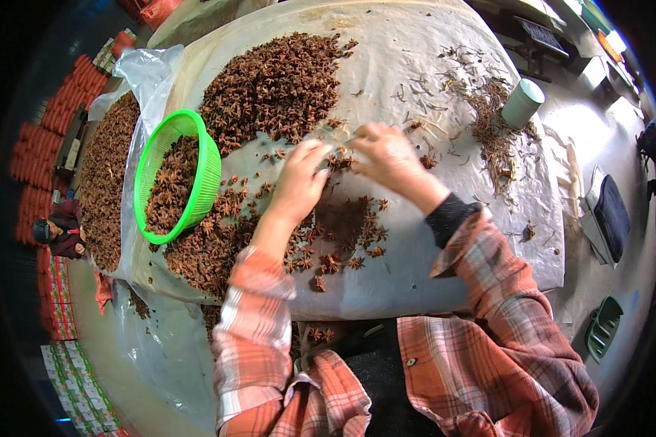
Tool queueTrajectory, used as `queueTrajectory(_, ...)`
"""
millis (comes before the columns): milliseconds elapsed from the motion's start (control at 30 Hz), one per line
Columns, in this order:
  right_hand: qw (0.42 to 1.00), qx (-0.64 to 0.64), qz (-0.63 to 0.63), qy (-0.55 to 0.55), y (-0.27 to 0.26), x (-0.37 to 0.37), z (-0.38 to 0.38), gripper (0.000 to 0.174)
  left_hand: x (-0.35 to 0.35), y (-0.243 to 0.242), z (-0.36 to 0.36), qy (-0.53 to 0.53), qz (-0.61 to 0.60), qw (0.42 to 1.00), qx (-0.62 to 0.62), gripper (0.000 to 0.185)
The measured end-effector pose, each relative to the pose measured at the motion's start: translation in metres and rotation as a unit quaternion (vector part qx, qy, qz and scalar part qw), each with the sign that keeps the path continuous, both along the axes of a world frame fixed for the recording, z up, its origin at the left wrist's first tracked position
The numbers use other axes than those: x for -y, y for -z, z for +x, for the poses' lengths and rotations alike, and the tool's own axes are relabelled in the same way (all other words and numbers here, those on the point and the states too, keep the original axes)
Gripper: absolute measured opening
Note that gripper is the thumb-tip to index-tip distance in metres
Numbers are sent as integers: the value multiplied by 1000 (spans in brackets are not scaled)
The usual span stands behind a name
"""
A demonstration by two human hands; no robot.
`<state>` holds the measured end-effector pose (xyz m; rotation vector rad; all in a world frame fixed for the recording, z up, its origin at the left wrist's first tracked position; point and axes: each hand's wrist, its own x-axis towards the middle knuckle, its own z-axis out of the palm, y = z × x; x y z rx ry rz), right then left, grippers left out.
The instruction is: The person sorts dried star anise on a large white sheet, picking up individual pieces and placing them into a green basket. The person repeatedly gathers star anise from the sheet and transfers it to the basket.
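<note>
My left hand (303, 177) and my right hand (385, 155) are close together over the plastic-covered table (426, 295), fingers bent around a few star anise pods (340, 159). Motion blur hides whether either hand grips a pod. Beyond my left hand rises a large heap of star anise (270, 82). A green plastic basket (212, 180), tilted and partly filled with star anise, stands to the left on the table. Looser star anise (218, 254) spreads from below the basket to beneath my left forearm, and scattered pods (356, 263) lie between my forearms.
Stems and debris (492, 131) lie at the right beside a pale green cylinder (523, 104). Past the plastic sheet (153, 76) is a bigger star anise pile (106, 185), with a person (63, 229) beyond it. A green stool (604, 329) and red sacks (33, 158) are around.
</note>
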<state>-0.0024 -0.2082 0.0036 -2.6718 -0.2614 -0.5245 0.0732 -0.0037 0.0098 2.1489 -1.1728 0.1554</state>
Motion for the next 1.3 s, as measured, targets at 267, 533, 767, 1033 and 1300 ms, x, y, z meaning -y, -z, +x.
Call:
queueTrajectory(267,969,59,235,36,53,6,9,8,9,41,22,-29,31,999,11,9)
queueTrajectory(533,994,84,43,-56,44,-3,-26,10,-8,34,-10,-155,-231,896,-347,8)
queueTrajectory(767,991,120,37,-40,56,3,-34,12,-30,18,-34,-58,-434,679,-590,9)
queueTrajectory(1033,926,92,362,58,32,18,-57,9,9,28,-69,12,-444,629,-639,15)
queueTrajectory(1300,939,52,242,238,28,94,-59,15,34,16,-84,28,-390,670,-631,15)
